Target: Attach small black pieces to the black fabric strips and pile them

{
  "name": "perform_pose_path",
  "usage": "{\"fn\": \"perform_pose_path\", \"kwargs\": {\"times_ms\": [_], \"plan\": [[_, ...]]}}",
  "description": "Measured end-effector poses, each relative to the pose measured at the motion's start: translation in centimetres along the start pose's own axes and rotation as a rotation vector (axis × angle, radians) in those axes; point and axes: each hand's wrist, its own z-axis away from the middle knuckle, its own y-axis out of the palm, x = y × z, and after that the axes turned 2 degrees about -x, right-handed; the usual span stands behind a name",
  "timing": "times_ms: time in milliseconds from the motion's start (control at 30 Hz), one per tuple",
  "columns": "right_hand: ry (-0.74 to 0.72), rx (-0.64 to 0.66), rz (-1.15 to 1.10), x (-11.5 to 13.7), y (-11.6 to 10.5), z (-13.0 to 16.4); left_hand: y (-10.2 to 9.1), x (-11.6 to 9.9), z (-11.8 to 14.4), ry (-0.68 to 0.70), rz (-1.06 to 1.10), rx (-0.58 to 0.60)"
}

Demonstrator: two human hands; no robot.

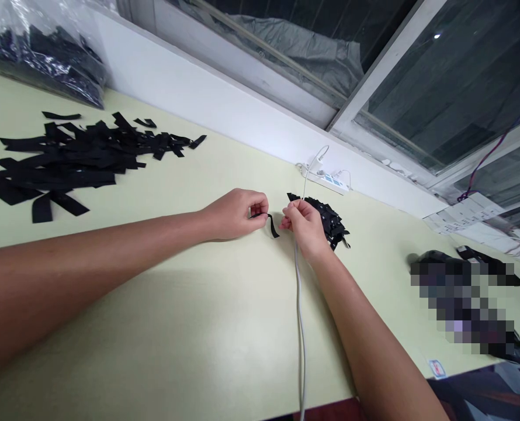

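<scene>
Both bare forearms are stretched out over the pale green counter (198,327), and a white cable (301,327) is seen running up it under the right wrist toward a power strip (328,180) by the wall. A short black strap (272,225) is pinched at its upper end in the grip of the left hand (236,213), its long axis hanging down and rightward into the gap before the right hand (301,225), whose fingers are closed on something too small to tell. Finished black pieces (330,222) are piled just behind the right hand, loose black strips (67,158) lie well apart at far left below a plastic bag (41,55), and a window (418,76) is set above.
</scene>
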Motion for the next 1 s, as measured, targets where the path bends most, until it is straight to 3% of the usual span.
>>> {"fn": "perform_pose_path", "kwargs": {"times_ms": [1000], "plan": [[-0.033, 0.080, 0.132, -0.21, -0.11, 0.06, -0.01, 0.04, -0.06, 0.030, -0.025, -0.008]]}}
